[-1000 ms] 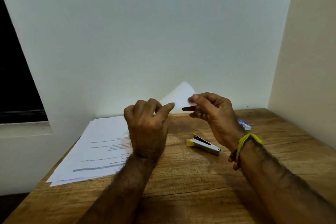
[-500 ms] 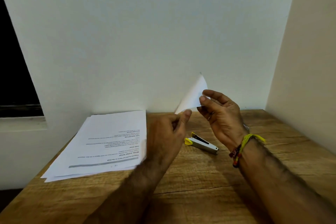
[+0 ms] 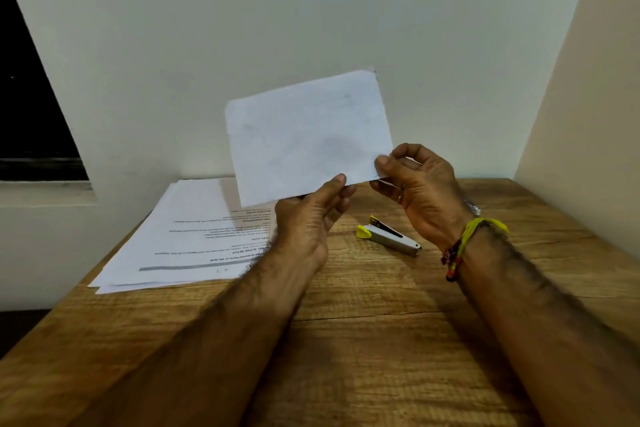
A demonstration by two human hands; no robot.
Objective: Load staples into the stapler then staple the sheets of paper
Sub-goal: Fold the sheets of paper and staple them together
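A person's two bare forearms reach forward over a wooden desk point(image 3: 363, 340) that sits in the corner of pale walls. Both hands hold up a small white sheet of paper point(image 3: 308, 135) in the air, near the middle of the view, its blank face turned toward the camera. The left hand point(image 3: 308, 222) pinches the sheet's lower edge, thumb on the near face and fingers point(image 3: 341, 199) curled behind. The right hand point(image 3: 420, 189) pinches the sheet's lower right corner between thumb and curled fingers. A yellow band point(image 3: 485, 227) and a beaded thread circle the right wrist.

Below the raised sheet, toward 5 o'clock from it, a small stapler point(image 3: 389, 236) lies flat on the desk, silver with a yellow tip pointing to 10 o'clock. No hand touches it. It sits between the two wrists, nearer the right one.

At 9 o'clock from the stapler, well apart, a loose stack of printed sheets point(image 3: 194, 236) lies flat on the desk, its text upside down to the camera. The left forearm covers its near right corner.

At 2 o'clock from the stapler, a small pale object point(image 3: 473, 208) peeks out behind the right wrist; too hidden to identify.
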